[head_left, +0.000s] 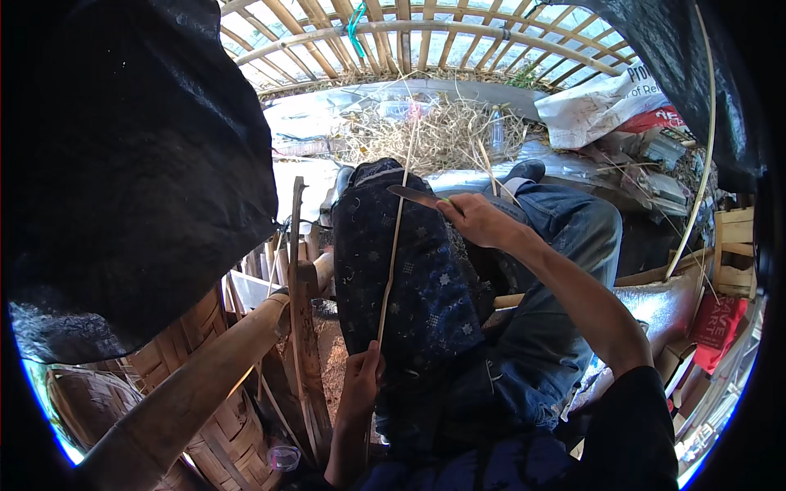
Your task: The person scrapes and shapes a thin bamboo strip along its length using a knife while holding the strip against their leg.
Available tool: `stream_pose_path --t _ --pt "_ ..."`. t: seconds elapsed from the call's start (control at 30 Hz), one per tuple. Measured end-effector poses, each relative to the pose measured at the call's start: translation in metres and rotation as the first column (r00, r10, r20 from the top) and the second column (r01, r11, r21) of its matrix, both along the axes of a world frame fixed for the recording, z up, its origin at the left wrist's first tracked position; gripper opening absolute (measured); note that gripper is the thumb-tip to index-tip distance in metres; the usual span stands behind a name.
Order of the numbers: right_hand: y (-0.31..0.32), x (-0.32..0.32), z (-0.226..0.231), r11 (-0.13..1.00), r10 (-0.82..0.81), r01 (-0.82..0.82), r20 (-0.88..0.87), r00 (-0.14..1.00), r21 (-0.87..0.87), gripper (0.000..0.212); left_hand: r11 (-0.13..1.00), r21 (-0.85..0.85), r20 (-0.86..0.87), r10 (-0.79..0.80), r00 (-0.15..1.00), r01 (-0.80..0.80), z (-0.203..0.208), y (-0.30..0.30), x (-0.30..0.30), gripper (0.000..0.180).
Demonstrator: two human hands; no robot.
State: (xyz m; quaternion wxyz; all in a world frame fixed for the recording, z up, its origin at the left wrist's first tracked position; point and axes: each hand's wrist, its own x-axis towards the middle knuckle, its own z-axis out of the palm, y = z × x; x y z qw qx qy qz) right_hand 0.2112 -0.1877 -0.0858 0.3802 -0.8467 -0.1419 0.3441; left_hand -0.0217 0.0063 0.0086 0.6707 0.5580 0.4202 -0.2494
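Observation:
My left hand grips the lower end of a long thin bamboo strip, low in front of me. The strip runs away from me over a dark patterned cloth that covers my leg, and on past its far edge. My right hand is closed around the handle of a knife. The knife's blade points left and lies across the strip near the far end of the cloth. Whether the edge bites into the strip, I cannot tell.
Pale shavings lie heaped beyond my feet, before a bamboo slat fence. A thick bamboo pole slants at my left beside woven baskets. Black sheeting hangs at the left. A red bag is at the right.

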Motion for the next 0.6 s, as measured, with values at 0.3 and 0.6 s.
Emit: stream_pose_path --t 0.3,0.6 --pt "0.0 -0.016 0.013 0.993 0.113 -0.119 -0.253 0.961 -0.011 0.045 0.998 -0.065 -0.018 0.002 1.0 -0.003 0.0 0.006 0.0 0.05" --pt "-0.008 -0.034 0.055 0.965 0.259 -0.259 -0.279 0.925 0.038 0.047 0.998 -0.063 0.049 0.016 0.999 -0.013 -0.001 0.004 -0.002 0.049"
